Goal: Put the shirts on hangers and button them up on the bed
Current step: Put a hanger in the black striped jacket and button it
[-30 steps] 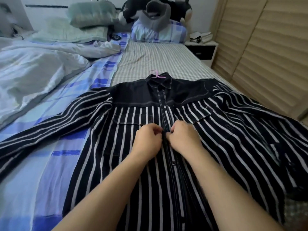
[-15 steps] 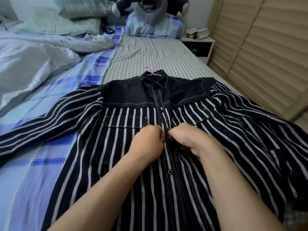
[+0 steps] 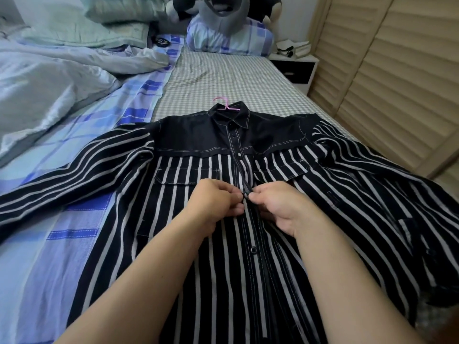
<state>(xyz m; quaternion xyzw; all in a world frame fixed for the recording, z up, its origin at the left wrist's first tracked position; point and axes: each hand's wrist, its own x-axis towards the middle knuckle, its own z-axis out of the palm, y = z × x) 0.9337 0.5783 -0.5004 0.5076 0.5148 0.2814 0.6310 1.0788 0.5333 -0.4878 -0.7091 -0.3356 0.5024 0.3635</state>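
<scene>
A black shirt with white stripes (image 3: 173, 219) lies face up on the bed (image 3: 223, 78), its sleeves spread to both sides. The hook of a pink hanger (image 3: 224, 103) sticks out above the collar. The top buttons below the collar are fastened. My left hand (image 3: 214, 202) and my right hand (image 3: 278, 207) meet at the placket at chest height, each pinching one front edge of the shirt with thumb and fingertips. A round button (image 3: 253, 250) sits further down the placket, below my hands.
A crumpled pale duvet (image 3: 44, 78) fills the left of the bed, with green pillows (image 3: 99, 23), a plush toy (image 3: 218, 8) and a checked pillow (image 3: 228, 38) at the head. A nightstand (image 3: 295, 63) stands at the back right. Slatted closet doors (image 3: 397, 70) run along the right.
My hands stay at the same spot on the placket, still working the front edges together. The view has tilted slightly down and closer to the shirt.
</scene>
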